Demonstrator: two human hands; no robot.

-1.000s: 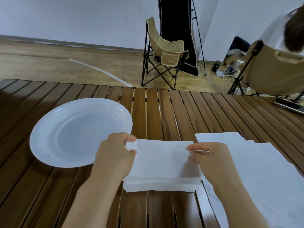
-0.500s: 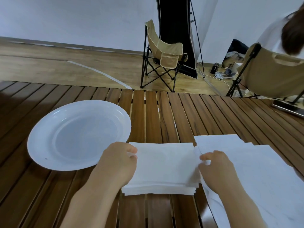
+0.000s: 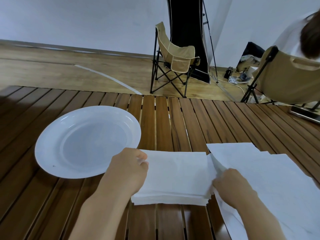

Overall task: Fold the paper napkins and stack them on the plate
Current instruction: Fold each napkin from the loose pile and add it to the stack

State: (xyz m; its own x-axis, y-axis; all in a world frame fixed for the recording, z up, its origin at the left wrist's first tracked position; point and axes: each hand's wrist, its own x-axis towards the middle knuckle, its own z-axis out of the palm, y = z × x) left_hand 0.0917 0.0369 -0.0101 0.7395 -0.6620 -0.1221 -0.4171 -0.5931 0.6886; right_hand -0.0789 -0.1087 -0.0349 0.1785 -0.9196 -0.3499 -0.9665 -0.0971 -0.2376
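The folded stack of white paper napkins point(image 3: 174, 177) lies on the brown slatted wooden table point(image 3: 173, 122) near its front edge, just beside the round white plate point(image 3: 86, 141). The left hand point(image 3: 128, 172) pinches the stack's left end with curled fingers. The right hand point(image 3: 232, 186) grips its right end, beside the flat white unfolded napkins point(image 3: 270, 174).
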